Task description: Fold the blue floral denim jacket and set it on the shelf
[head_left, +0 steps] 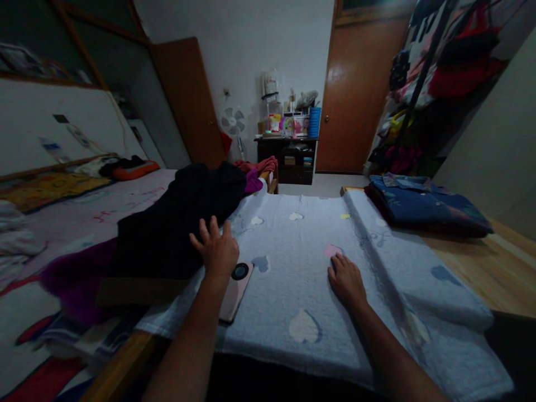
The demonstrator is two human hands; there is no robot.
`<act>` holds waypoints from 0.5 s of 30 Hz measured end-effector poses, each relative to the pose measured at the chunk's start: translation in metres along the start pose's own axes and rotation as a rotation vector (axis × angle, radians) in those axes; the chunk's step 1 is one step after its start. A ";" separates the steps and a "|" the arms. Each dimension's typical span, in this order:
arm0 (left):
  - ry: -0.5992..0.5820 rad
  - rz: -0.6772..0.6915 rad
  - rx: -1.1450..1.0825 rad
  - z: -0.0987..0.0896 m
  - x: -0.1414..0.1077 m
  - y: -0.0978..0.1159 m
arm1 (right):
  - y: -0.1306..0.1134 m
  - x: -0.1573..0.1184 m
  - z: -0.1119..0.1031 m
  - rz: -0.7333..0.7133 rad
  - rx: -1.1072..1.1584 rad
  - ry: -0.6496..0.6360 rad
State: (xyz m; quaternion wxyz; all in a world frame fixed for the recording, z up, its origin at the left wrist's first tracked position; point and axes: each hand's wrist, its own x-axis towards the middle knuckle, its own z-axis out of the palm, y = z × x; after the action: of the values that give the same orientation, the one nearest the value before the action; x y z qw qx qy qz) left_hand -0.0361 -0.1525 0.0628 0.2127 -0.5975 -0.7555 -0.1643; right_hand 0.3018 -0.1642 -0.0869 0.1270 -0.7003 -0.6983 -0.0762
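Observation:
My left hand (220,249) has its fingers spread, just above or against the edge of a heap of black clothing (163,231). Partly covered by that wrist, a pale pink smartphone (235,295) lies face down with its round black camera ring showing. My right hand (347,279) rests on a light blue cloth with heart patterns (304,273), fingers loosely extended beside a pink heart. Nothing shows in either hand. The cloth is spread out flat, with a raised fold along its right side.
Folded dark blue clothing (427,204) is stacked at the right, beside a wooden surface (464,262). To the left is a bed (100,206) with purple fabric (79,279). A fan (233,123), a dark cabinet (287,162) and hanging bags (464,72) are farther back.

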 end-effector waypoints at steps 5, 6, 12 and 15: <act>0.012 -0.099 0.032 -0.003 0.010 -0.021 | 0.001 0.000 0.001 -0.016 0.005 -0.001; 0.004 -0.109 0.026 -0.003 0.013 -0.025 | 0.001 0.000 0.001 -0.020 0.005 -0.002; -0.200 -0.195 0.017 -0.002 0.041 -0.044 | 0.002 0.000 0.000 -0.029 -0.004 0.005; -0.269 -0.125 -0.019 0.000 0.048 -0.037 | 0.002 0.001 0.000 -0.037 -0.005 0.013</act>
State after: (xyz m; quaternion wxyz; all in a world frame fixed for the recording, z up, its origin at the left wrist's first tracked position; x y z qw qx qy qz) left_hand -0.0817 -0.1209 0.0879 0.0931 -0.5678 -0.8114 -0.1028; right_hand 0.3037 -0.1636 -0.0871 0.1283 -0.6872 -0.7100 -0.0848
